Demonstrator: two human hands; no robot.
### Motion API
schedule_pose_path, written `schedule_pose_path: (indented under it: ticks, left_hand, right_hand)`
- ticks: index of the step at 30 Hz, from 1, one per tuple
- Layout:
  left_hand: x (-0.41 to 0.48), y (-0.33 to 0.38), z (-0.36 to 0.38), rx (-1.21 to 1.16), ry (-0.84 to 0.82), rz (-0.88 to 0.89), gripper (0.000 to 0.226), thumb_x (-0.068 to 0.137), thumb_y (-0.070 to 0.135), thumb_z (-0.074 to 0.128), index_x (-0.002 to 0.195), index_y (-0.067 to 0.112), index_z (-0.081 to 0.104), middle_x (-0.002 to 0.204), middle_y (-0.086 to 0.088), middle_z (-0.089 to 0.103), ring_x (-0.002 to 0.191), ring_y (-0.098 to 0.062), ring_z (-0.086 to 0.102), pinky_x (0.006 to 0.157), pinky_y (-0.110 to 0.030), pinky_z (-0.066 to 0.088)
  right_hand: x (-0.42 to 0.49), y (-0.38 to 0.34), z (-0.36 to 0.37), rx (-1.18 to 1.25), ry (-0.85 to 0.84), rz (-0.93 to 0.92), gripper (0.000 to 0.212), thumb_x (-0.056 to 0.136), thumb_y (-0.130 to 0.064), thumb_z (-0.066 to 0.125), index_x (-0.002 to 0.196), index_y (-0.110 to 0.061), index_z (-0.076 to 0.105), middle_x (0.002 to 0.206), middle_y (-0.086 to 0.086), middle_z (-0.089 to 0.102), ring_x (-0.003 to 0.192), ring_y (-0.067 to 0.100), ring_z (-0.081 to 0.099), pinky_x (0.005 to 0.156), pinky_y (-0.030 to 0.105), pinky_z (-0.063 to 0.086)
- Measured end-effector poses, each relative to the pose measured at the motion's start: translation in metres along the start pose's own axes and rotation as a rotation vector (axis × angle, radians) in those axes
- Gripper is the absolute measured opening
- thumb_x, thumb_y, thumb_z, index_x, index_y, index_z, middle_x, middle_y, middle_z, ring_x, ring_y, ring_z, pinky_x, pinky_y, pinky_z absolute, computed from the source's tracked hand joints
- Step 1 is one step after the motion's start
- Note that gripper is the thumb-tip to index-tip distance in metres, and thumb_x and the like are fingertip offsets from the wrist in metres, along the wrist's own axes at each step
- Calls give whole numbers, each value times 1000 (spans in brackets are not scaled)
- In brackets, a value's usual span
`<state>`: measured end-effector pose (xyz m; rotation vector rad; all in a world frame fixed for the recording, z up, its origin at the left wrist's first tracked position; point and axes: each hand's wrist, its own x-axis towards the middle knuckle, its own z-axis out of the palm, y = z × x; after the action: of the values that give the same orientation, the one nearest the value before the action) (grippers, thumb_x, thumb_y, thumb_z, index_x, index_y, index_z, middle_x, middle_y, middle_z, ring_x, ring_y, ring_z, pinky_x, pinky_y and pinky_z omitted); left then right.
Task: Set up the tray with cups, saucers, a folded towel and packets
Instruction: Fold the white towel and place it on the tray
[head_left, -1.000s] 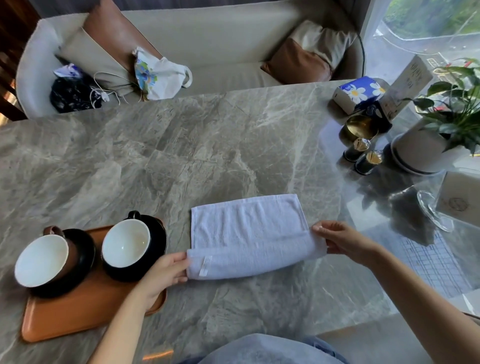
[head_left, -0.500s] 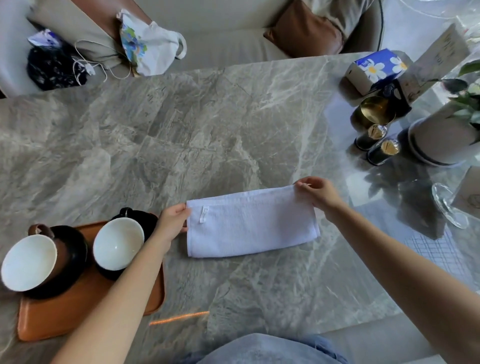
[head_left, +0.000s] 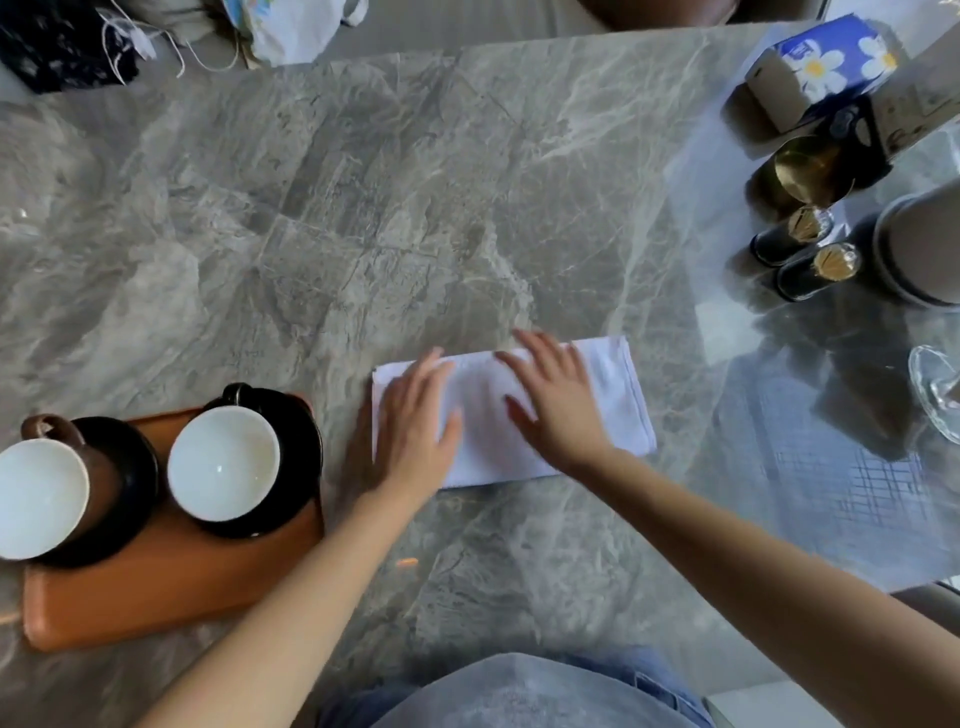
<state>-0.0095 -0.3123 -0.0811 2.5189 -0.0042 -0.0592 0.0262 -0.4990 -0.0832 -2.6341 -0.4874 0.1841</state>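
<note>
Towel: the white towel (head_left: 613, 395) lies folded into a long strip on the grey marble bench (head_left: 415, 208), just right of the tray and off it.
Left hand: the left hand (head_left: 415, 436) lies flat on the left end of the towel, palm down, fingers straight and slightly spread.
Right hand: the right hand (head_left: 556, 410) presses flat on the middle of the towel, fingers fanned toward the far edge, with the right end of the cloth uncovered.
Change in the hands: half a second ago each hand pinched a far corner of the towel, and now both have let go and lie open on top, closer together.
Change in the towel: a second ago the near edge was being lifted over, and now the fold is closed and lies flat.
Tray: the orange tray (head_left: 171, 582) sits at the left near edge of the bench, in the same place as before.
Cups: the brown cup (head_left: 41, 499) stands on the left saucer (head_left: 135, 467) and the black cup (head_left: 223, 462) on the right saucer (head_left: 306, 447), both upright with white insides, side by side at the tray's far end.
Far right: a blue flowered tissue box (head_left: 826, 62), a gold bowl (head_left: 805, 166) and two dark jars (head_left: 795, 234) stand well apart from the towel.
</note>
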Motion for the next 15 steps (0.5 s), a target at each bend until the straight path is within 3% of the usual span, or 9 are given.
schedule_pose_path:
  ticks: [3, 6, 15]
  left_hand:
    - [-10, 1, 29, 274, -204, 27, 60, 89, 29, 47, 145, 15, 29, 156, -2, 23, 145, -20, 21, 118, -43, 12]
    - [-13, -15, 33, 458, -201, 62, 60, 90, 45, 36, 144, 19, 32, 154, -2, 29, 143, -21, 26, 116, -46, 21]
    - [-16, -52, 24, 490, -145, -20, 64, 89, 50, 31, 148, 28, 19, 158, 0, 19, 145, -19, 15, 116, -50, 16]
  right_hand:
    - [-12, -6, 34, -81, -191, -79, 56, 95, -35, 40, 147, -19, 28, 159, 1, 18, 148, 21, 13, 117, 53, 8]
    - [-15, 14, 35, -144, -191, -137, 57, 96, -44, 35, 149, -24, 27, 159, -1, 19, 147, 15, 12, 117, 48, 5]
    - [-21, 89, 0, -244, -144, -71, 59, 94, -47, 29, 150, -30, 20, 158, -2, 20, 147, 17, 15, 118, 49, 13]
